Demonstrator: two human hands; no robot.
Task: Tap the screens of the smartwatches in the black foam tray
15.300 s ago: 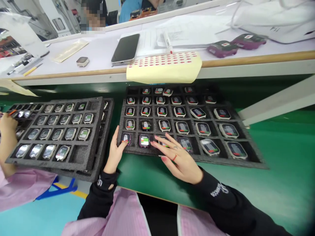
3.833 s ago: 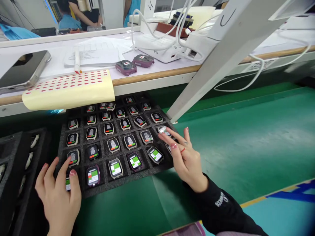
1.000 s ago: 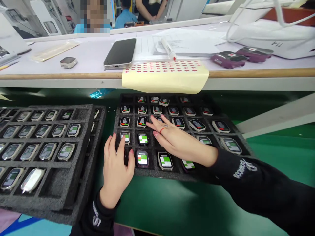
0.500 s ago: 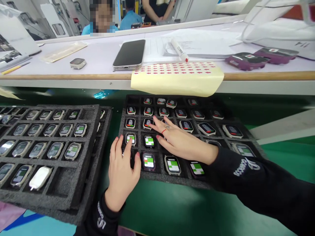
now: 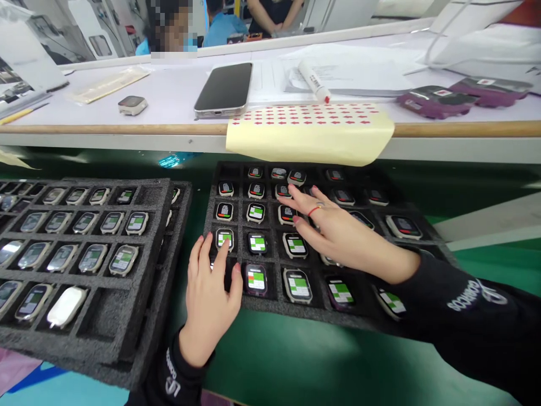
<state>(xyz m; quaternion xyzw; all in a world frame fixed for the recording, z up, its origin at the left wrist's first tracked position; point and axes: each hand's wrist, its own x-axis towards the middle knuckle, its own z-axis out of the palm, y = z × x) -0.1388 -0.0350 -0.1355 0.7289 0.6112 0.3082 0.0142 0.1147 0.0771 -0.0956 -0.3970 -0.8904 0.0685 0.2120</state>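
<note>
Rows of smartwatches without straps lie face up in a black foam tray [image 5: 270, 307]. My left hand [image 5: 211, 304] rests at the tray's near left corner, fingers spread, a fingertip over a watch with a green and white screen [image 5: 224, 239]. Over the middle rows reaches my right hand [image 5: 327, 228], its fingers stretched out and holding nothing. Its fingertips are close to a watch with a dark screen [image 5: 287, 214]; whether they touch is unclear. A watch to the left of it [image 5: 256, 212] shows green and white. The right hand and sleeve hide several watches.
Stacked foam trays [image 5: 139, 282] with more watches stand at the left. On the shelf above lie a phone [image 5: 224, 90], a marker [image 5: 313, 82], a single watch [image 5: 132, 105], purple-and-black holders [image 5: 435, 101] and a yellow sticker sheet [image 5: 310, 135]. People are behind the shelf.
My right hand has moved right, from the second column to the third. The uncovered watch in the second column now shows green and white instead of dark. My left hand has stayed put.
</note>
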